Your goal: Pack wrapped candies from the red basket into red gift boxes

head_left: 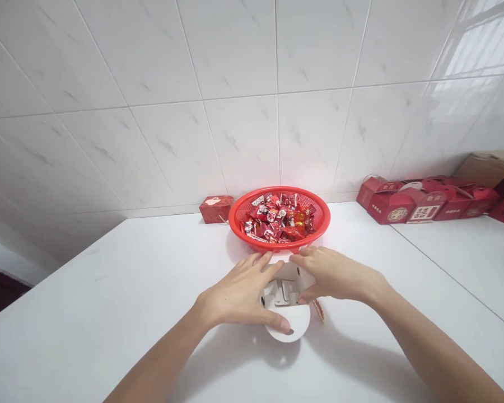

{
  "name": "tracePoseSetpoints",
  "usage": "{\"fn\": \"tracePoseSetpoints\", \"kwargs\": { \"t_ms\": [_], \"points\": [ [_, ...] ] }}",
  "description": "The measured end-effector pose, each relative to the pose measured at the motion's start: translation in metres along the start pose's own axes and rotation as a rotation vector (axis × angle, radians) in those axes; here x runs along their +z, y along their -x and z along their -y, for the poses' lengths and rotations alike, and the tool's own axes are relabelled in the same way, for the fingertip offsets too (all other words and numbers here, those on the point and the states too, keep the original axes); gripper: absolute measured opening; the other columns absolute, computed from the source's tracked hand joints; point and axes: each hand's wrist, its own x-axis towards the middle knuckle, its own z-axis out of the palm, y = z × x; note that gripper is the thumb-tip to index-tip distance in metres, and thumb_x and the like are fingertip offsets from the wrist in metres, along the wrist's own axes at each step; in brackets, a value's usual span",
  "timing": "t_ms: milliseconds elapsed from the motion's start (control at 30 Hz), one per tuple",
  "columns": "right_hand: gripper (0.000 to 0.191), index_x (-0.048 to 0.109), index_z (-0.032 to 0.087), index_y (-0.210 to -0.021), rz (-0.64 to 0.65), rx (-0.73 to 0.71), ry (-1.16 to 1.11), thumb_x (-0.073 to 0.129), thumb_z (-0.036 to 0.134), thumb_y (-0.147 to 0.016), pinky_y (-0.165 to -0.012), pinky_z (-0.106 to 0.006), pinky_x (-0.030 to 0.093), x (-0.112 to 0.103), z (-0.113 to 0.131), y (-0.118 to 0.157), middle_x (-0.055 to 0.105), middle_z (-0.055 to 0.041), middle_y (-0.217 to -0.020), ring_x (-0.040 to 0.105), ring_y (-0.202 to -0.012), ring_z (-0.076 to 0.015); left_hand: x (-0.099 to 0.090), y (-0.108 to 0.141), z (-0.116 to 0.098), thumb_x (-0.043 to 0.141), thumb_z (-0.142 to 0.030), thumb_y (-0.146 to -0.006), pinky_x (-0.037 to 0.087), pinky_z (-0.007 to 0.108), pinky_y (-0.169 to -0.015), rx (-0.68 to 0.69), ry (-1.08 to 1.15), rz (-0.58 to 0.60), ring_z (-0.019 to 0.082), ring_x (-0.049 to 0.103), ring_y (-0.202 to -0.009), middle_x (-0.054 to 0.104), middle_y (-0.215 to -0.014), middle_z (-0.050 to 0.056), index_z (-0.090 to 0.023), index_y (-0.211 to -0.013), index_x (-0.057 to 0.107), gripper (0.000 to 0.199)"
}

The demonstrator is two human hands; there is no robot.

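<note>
The open white-lined carton (289,321) sits on the counter (121,313), just on the near side of the red basket (237,225). The person's left hand (239,291) has its fingers spread over the left side, thumb at the near rounded flap; the right hand (334,272) bends its fingers at the right wall, whether pinching cannot be told. It looks like light card, springy at folds and easily creased, best held by the side walls.

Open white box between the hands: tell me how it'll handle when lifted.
The box probably feels light: thin, card-like walls, with only folded flaps visible inside. With its top open, it may flex if squeezed. The rounded flap, spread outward, would likely swing.
</note>
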Motion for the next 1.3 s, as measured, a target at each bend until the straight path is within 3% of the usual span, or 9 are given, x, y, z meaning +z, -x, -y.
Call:
{"fn": "tracePoseSetpoints", "kwargs": {
  "t_ms": [267,433,567,633,733,867,933,1133,1300],
  "points": [
    [0.055,0.065,0.022,-0.125,-0.025,-0.07,-0.078,0.072,0.054,-0.081,-0.088,-0.038,0.05,-0.018,-0.003,0.009,0.069,-0.0113,-0.119,0.065,-0.106,-0.0297,-0.014,0.005,-0.005,0.062,-0.079,-0.075,0.032,0.059,-0.114,-0.003,-0.022,0.017,0.045,0.024,-0.15,0.022,-0.166,0.016,-0.026,-0.159,0.03,0.104],
    [0.051,0.067,0.021,-0.122,-0.211,-0.072,-0.168,0.062,0.059,-0.088,-0.086,-0.039,0.051,-0.042,-0.015,0.012,0.07,-0.0119,-0.119,0.066,-0.104,-0.0284,-0.043,0.012,0.004,0.051,-0.06,-0.095,0.04,0.043,-0.113,0.098,0.008,-0.238,0.031,0.048,-0.139,0.053,-0.15,0.007,-0.027,-0.145,0.052,0.06],
    [0.035,0.072,0.018,-0.101,-0.397,-0.106,-0.432,0.061,0.05,-0.091,-0.082,-0.034,0.052,-0.044,-0.042,-0.023,0.074,-0.0081,-0.104,0.068,-0.091,-0.0221,-0.063,-0.025,0.027,0.052,-0.045,-0.096,0.047,0.034,-0.104,0.112,0.114,-0.391,0.026,0.061,-0.124,0.066,-0.135,0.006,-0.021,-0.131,0.066,0.045],
    [0.031,0.071,0.017,-0.095,-0.496,-0.095,-0.552,0.06,0.045,-0.09,-0.079,-0.033,0.053,-0.036,-0.058,-0.053,0.074,-0.0074,-0.097,0.068,-0.085,-0.0207,-0.067,-0.058,0.038,0.054,-0.041,-0.092,0.05,0.033,-0.099,0.126,0.155,-0.346,0.026,0.066,-0.116,0.07,-0.129,0.007,-0.02,-0.124,0.07,0.041],
    [0.018,0.069,0.017,-0.088,-0.662,0.042,-0.644,0.06,0.032,-0.087,-0.078,-0.031,0.052,-0.02,-0.078,-0.094,0.075,-0.0074,-0.093,0.068,-0.086,-0.0208,-0.062,-0.108,0.05,0.066,-0.039,-0.081,0.046,0.039,-0.104,0.141,0.054,-0.048,0.031,0.065,-0.116,0.07,-0.129,0.01,-0.021,-0.128,0.069,0.05],
    [0.008,0.069,0.016,-0.081,-0.633,0.25,-0.701,0.063,0.022,-0.082,-0.072,-0.029,0.052,-0.005,-0.091,-0.123,0.074,-0.0063,-0.086,0.068,-0.079,-0.0192,-0.05,-0.154,0.059,0.084,-0.04,-0.053,0.044,0.053,-0.105,-0.107,-0.109,0.114,0.046,0.045,-0.137,0.032,-0.163,0.01,-0.031,-0.141,0.057,0.092],
    [0.006,0.068,0.017,-0.079,-0.609,0.28,-0.695,0.066,0.022,-0.08,-0.068,-0.028,0.05,-0.002,-0.095,-0.126,0.073,-0.0045,-0.079,0.067,-0.076,-0.0187,-0.048,-0.166,0.063,0.086,-0.04,-0.046,0.046,0.05,-0.103,-0.116,-0.156,0.12,0.045,0.047,-0.136,0.032,-0.163,0.01,-0.032,-0.142,0.054,0.101],
    [0.008,0.067,0.016,-0.083,-0.559,0.338,-0.731,0.068,0.021,-0.077,-0.065,-0.026,0.049,0.003,-0.102,-0.125,0.073,-0.0054,-0.082,0.067,-0.075,-0.0179,-0.05,-0.174,0.071,0.082,-0.037,-0.058,0.051,0.036,-0.083,-0.025,-0.172,0.045,0.034,0.067,-0.104,0.071,-0.12,0.011,-0.023,-0.124,0.068,0.069],
    [0.015,0.068,0.015,-0.09,-0.569,0.339,-0.792,0.066,0.026,-0.079,-0.066,-0.027,0.048,0.003,-0.101,-0.122,0.073,-0.0059,-0.084,0.065,-0.076,-0.0179,-0.052,-0.168,0.07,0.072,-0.02,-0.063,0.046,0.027,-0.066,0.017,0.016,-0.147,0.023,0.065,-0.078,0.071,-0.08,0.003,-0.019,-0.097,0.077,0.034]
  ]
}}
